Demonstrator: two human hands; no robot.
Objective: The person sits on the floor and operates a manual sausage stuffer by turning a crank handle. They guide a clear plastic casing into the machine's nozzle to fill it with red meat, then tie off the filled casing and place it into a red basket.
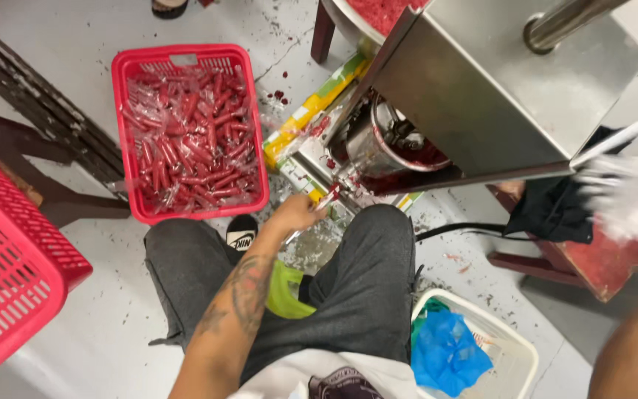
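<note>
My left hand (297, 214), on a tattooed forearm, reaches forward between my knees and pinches a small red piece (331, 193) at the foot of a steel machine (481, 89). Just beyond it sits the machine's round steel outlet (385, 144), smeared with red paste. My right forearm (636, 347) shows blurred at the lower right. The hand itself is lost in a blurred white plastic mass (622, 196), so I cannot tell its grip. A red crate (252, 125) full of red filled plastic tubes stands on the floor to the left.
A second red crate (9, 273) sits at the far left beside dark wooden legs (53, 192). A white basket (515, 355) with a blue bag stands by my right knee. A black cloth (555, 210) lies on a red stool. Red scraps spatter the floor.
</note>
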